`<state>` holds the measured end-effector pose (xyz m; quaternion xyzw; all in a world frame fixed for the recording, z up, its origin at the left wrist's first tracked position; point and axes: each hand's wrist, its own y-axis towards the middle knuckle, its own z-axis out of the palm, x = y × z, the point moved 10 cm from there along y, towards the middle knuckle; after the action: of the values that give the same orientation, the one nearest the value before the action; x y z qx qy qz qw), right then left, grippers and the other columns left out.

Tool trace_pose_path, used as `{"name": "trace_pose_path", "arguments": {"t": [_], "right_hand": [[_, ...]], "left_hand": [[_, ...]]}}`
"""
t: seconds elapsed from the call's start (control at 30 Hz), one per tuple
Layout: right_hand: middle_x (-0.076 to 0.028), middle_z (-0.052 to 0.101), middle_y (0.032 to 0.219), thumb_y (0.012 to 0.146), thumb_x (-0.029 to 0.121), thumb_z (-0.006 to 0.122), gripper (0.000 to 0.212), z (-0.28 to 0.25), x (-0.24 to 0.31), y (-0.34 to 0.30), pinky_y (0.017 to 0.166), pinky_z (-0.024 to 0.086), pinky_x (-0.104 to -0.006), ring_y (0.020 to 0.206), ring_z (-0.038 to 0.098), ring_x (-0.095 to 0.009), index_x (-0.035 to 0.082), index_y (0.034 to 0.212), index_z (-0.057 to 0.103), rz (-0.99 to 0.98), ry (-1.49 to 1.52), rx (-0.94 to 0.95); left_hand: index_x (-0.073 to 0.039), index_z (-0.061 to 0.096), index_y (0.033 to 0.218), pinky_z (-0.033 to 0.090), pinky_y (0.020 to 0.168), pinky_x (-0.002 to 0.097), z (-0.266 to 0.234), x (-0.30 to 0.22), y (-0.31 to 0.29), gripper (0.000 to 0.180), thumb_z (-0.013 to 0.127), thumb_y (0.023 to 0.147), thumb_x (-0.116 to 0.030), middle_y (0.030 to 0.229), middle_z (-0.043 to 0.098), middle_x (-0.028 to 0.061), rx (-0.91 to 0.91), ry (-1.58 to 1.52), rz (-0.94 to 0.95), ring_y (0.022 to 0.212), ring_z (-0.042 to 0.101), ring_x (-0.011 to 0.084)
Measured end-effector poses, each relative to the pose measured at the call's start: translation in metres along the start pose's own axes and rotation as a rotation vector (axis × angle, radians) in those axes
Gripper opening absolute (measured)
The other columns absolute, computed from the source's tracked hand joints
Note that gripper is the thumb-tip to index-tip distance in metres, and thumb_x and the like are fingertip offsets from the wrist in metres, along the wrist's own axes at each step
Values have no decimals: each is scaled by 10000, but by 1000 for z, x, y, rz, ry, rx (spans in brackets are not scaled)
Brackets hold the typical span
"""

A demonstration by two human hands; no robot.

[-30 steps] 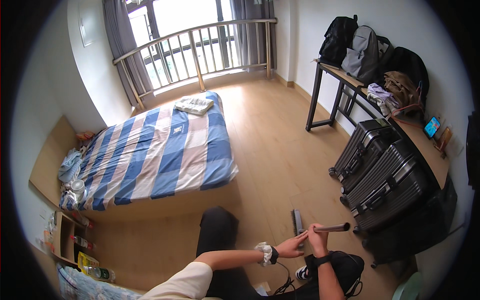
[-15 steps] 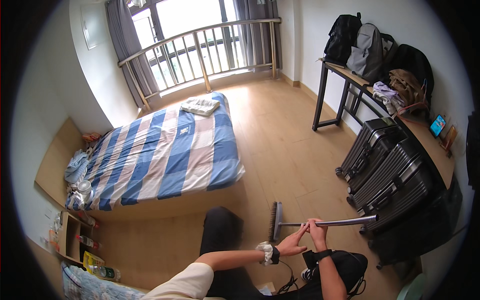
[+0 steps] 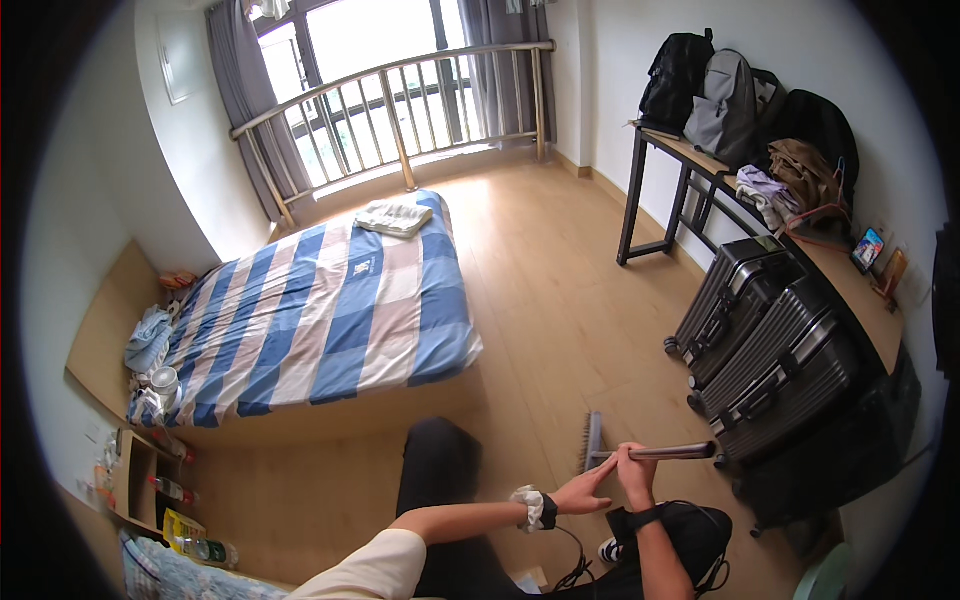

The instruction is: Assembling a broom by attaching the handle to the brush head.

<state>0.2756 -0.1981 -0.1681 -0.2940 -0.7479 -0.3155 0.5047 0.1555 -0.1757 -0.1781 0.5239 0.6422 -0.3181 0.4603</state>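
A floor brush with a grey head and dark stiff bristles stands on the wooden floor, bristles facing left. Its silver pole slants to the right, ending close to the suitcases. My right hand is closed around the pole, a black strap on its wrist. Beside it, my left hand stretches its fingers toward the pole, fingertips by the right hand and thumb apart. A white scrunchie and a black band circle the left wrist.
Two black suitcases stand at the right, before a narrow table bearing backpacks, clothes and a phone. The bed with a checked sheet fills the left. Bottles lie by a low shelf. A metal railing fronts the window.
The brush head has slid to the right, closer to my hands. The pole's far end has shifted left, and less of the pole shows. Both hands stay nearly in place.
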Motion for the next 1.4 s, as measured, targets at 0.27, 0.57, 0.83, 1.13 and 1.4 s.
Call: {"name": "trace_pose_path", "arguments": {"t": [0.27,0.57,0.83,1.13,1.4], "right_hand": [[-63,652,661,854,70,587,179,32,-32,-2,499,482,-262,560,622,-132,-63,754,654,363,434,30],[-143,623,616,794,57,596,134,-6,7,-3,557,486,-344,564,624,-217,-46,722,642,7,-117,18],[-96,625,626,812,66,597,131,4,11,4,526,470,-322,550,605,-158,-42,773,659,57,5,53],[-115,642,611,796,66,614,162,29,-11,-1,550,508,-321,581,638,-173,-69,716,657,148,-75,171],[-145,607,582,798,67,590,154,0,29,-5,540,475,-334,569,626,-202,-33,696,650,-41,-116,105]], "left_hand": [[-22,48,1511,273,1132,402,-18,5,-12,990,664,776,-266,1520,207,283,-126,59,-101,1390,284,388],[-41,65,1515,293,1123,412,12,13,2,992,669,757,-256,1527,191,275,38,-14,3,1368,305,407],[-24,52,1514,200,1170,386,-7,-8,-4,1003,665,751,-245,1554,91,267,-65,57,116,1446,140,366],[-25,33,1515,182,1172,373,-7,29,-7,1017,673,781,-319,1568,46,246,-46,55,-11,1457,105,353],[-46,33,1520,216,1157,370,6,2,3,1036,692,761,-298,1563,138,223,113,-117,0,1429,214,349]]}}
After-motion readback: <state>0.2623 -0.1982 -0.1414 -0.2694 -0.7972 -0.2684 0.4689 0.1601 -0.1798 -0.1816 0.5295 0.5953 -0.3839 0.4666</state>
